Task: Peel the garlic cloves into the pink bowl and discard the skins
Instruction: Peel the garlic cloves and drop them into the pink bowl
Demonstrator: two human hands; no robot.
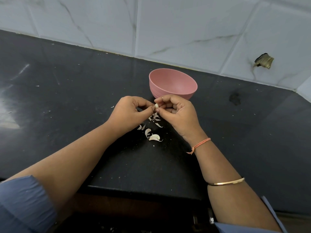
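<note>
Close by bowl [174,84]: clove [156,105] btwn hands [129,113] [178,113]

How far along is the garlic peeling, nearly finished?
Early, it seems. Done: loose skins lie on the counter, so some peeling has happened. In hand: the left hand and right hand pinch one clove in front of the pink bowl. Left: two or so unpeeled cloves wait on the counter, the skins are not cleared, and no clove shows in the bowl's visible part.
</note>
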